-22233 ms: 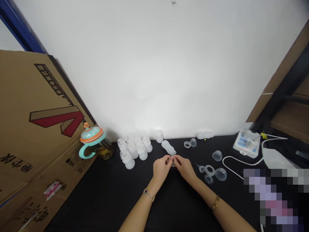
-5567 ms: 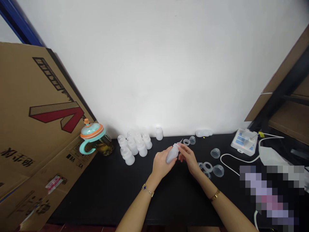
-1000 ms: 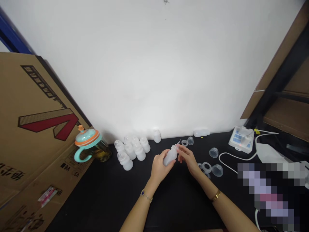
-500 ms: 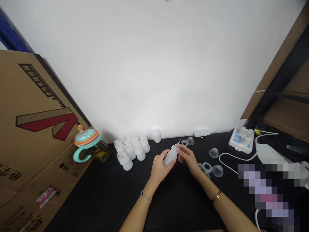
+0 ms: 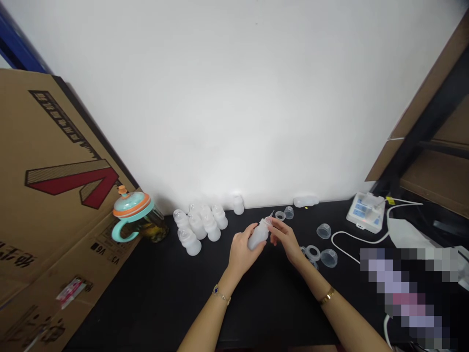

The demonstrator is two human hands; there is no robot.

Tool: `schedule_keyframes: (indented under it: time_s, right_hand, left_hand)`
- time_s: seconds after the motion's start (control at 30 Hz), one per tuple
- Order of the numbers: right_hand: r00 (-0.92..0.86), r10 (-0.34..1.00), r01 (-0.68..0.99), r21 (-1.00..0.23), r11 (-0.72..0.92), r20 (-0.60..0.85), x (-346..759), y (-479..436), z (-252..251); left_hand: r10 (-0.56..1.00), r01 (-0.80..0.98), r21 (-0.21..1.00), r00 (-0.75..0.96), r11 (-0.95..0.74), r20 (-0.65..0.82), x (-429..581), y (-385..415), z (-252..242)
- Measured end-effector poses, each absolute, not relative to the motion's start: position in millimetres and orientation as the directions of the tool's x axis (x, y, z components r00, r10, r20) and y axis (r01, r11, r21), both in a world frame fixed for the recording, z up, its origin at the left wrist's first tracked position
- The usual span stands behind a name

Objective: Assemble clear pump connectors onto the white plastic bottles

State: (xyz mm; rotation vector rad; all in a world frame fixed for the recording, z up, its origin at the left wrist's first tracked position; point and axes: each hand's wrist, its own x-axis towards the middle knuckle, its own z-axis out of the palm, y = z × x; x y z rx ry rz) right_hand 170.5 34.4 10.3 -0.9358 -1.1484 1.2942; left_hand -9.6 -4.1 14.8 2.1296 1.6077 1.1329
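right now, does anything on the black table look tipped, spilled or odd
A frosted white plastic bottle by the white wall lies on its side, unlike the upright white bottles with clear domed caps. A tiny yellow speck shows in front of that lone bottle, too small to identify. No spill shows.

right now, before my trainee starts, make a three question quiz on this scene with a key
1. Fill in (top or base): the right hand is at the ____ of the bottle.
2. True or false: the left hand grips the bottle's body.
3. On the jug, the handle is: a) red, b) turquoise, c) black.

Key: 1. top; 2. true; 3. b
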Motion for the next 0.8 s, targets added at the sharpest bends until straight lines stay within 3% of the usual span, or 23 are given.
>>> schedule_keyframes:
  time_s: [0.33,0.8]
  right_hand:
    - [-0.062,0.993,-0.225,-0.971,0.082,0.098,169.4,37.8,6.5]
    - [-0.059,0.994,-0.215,-0.974,0.074,0.089,169.1,34.8,9.8]
  left_hand:
    - [0.844,0.782,0.439,0.198,-0.442,0.498,-9.5,-3.4,12.8]
    - [0.860,0.775,0.462,0.197,-0.432,0.471,-9.0,-3.7,13.8]
